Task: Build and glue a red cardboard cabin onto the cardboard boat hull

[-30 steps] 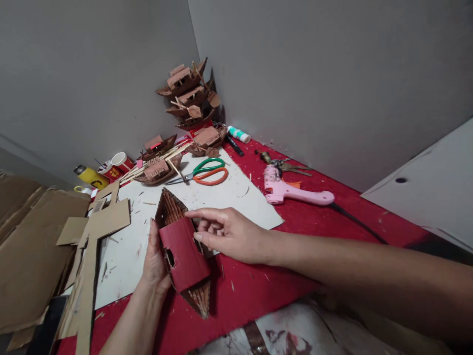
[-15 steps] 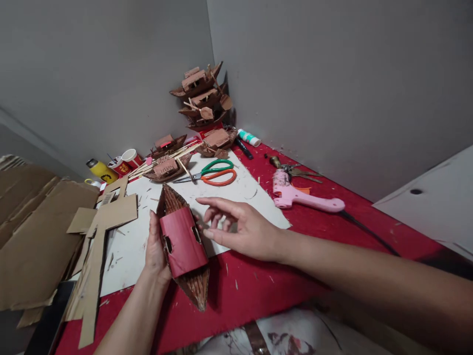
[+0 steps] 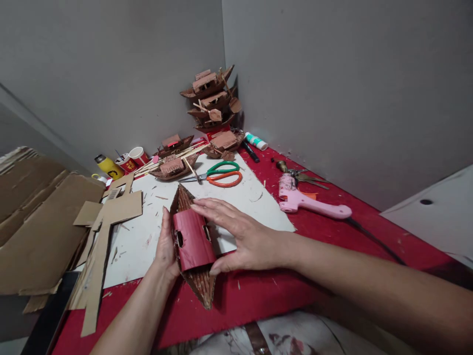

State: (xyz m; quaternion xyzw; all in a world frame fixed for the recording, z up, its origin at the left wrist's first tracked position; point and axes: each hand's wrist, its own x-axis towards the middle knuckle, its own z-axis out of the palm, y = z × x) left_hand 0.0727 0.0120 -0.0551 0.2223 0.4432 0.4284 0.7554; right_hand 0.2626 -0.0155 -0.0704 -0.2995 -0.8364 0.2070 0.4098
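Note:
A small cardboard model boat (image 3: 205,286) with a curved red roof (image 3: 194,239) is held up above the near part of the table. Its pointed ends are lined with brown ribbed strips, and a dark notch shows in each side of the roof. My left hand (image 3: 167,251) cradles the hull from the left, thumb up along the side, its other fingers hidden beneath. Along the right side, my right hand (image 3: 244,236) spans the roof: fingertips touch near its far corner and the thumb presses by its near corner.
Scissors (image 3: 223,178) lie on a white sheet (image 3: 148,236) beyond the boat. A pink glue gun (image 3: 314,204) rests at right, near pliers (image 3: 308,177). Finished boats (image 3: 212,98) are stacked in the corner. Cardboard pieces (image 3: 121,207) lie at left, with paper cups (image 3: 138,156) and a yellow bottle (image 3: 111,167) behind.
My right hand has come from beside the boat onto its right edge, fingers spreading along the roof. The view has shifted slightly; my left hand still holds the boat.

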